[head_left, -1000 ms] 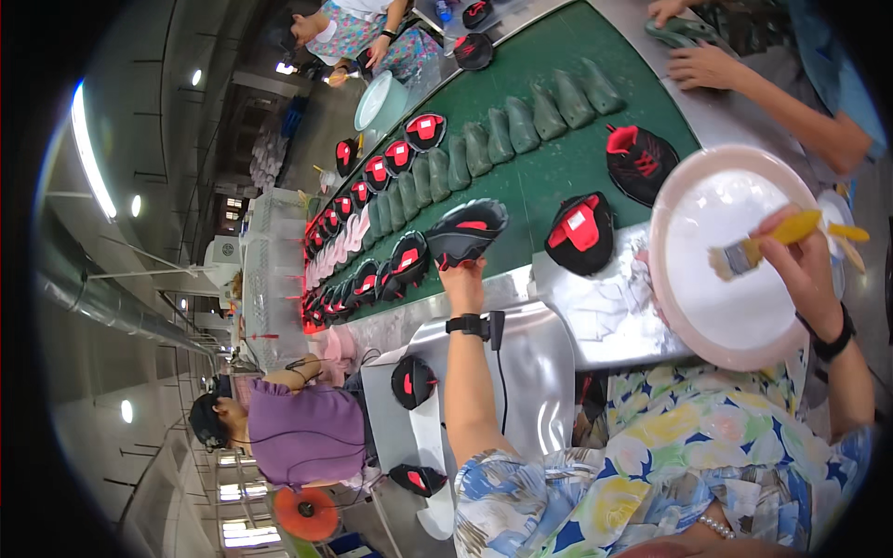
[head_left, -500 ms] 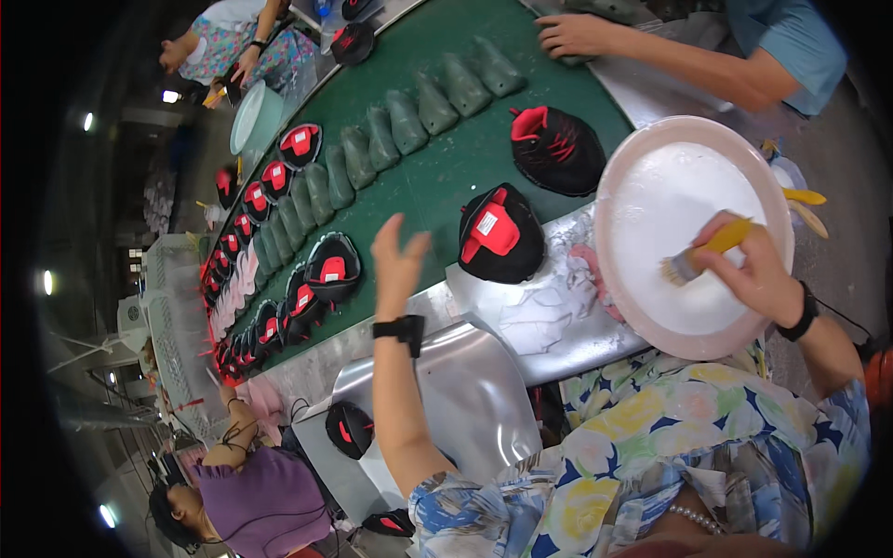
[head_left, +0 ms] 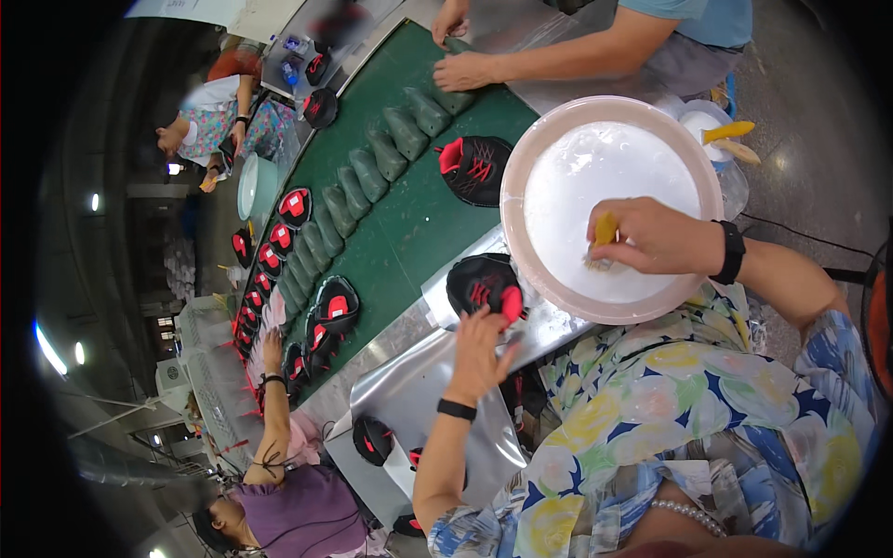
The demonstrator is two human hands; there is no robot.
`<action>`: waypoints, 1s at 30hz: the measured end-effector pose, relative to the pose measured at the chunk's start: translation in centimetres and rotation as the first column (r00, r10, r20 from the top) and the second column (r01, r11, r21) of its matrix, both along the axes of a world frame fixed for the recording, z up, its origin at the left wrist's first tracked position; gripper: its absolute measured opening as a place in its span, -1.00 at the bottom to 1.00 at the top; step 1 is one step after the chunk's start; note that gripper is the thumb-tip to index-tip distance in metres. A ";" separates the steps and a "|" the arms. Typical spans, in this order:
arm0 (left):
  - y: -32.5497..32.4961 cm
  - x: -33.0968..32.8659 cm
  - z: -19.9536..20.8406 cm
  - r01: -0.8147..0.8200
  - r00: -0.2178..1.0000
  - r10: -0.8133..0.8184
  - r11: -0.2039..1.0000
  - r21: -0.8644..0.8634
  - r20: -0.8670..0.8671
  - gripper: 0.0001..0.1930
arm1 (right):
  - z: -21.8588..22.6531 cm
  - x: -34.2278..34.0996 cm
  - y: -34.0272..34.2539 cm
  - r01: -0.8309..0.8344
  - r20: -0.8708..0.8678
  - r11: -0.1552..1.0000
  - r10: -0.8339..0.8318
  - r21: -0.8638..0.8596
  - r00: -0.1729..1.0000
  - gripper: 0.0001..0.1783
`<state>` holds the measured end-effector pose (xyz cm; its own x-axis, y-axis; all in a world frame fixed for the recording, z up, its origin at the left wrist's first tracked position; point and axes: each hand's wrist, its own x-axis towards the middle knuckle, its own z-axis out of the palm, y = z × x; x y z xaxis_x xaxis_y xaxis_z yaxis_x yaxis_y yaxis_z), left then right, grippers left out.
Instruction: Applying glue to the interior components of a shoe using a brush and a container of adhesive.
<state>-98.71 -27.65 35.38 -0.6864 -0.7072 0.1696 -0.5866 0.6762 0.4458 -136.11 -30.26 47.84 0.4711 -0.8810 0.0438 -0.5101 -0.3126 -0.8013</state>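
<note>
In my right hand (head_left: 656, 237) is a paint brush with a yellow handle (head_left: 606, 228). Its bristles (head_left: 599, 264) meet the white liquid (head_left: 605, 167) in a wide pinkish basin (head_left: 517, 200). A black shoe upper (head_left: 479, 279) with red laces and a red collar lies on the metal sheet left of the basin. My left hand (head_left: 477, 358) is at its near edge, fingertips touching it by the red collar, thumb spread apart. Beyond it, a second black and red shoe upper (head_left: 479, 177) sits on the green belt (head_left: 400, 223).
Grey-green shoe lasts (head_left: 367, 175) and black-red uppers (head_left: 335, 305) stand in rows along the belt. Across it, a co-worker's hands (head_left: 465, 70) handle a last. A person in purple (head_left: 302, 511) reaches in at left. Right of the basin is a yellow-handled brush (head_left: 728, 132).
My left hand has come down to the nearer upper, which now lies turned over with its laces showing. The brush has tipped more upright. The whole view has shifted.
</note>
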 end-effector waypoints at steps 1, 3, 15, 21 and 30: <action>0.8 0.2 -1.2 -0.168 0.976 0.184 0.977 0.132 -0.117 -0.59 | -0.5 0.6 0.1 -0.052 -0.007 0.999 0.052 -0.008 0.999 -0.80; 1.3 0.3 -3.8 -0.393 0.800 0.534 0.811 0.433 -0.273 -0.59 | -0.6 0.5 0.1 -0.099 -0.188 0.995 0.096 -0.009 0.977 -0.78; -9.3 1.4 4.2 -0.392 0.683 0.570 0.814 0.428 -0.457 -0.55 | 1.1 -4.9 -0.8 0.132 -0.084 0.916 -0.176 -0.379 0.981 -0.81; -8.4 1.9 9.2 -0.015 0.483 0.661 0.662 0.749 -0.575 -0.45 | 4.1 -1.7 -4.2 0.168 0.310 0.892 -0.034 -0.419 0.950 -0.78; -7.2 -4.0 7.6 -0.323 0.910 0.255 0.930 -0.173 -0.326 -0.22 | 5.9 -0.3 -4.8 0.195 0.157 0.909 -0.146 -0.368 0.977 -0.68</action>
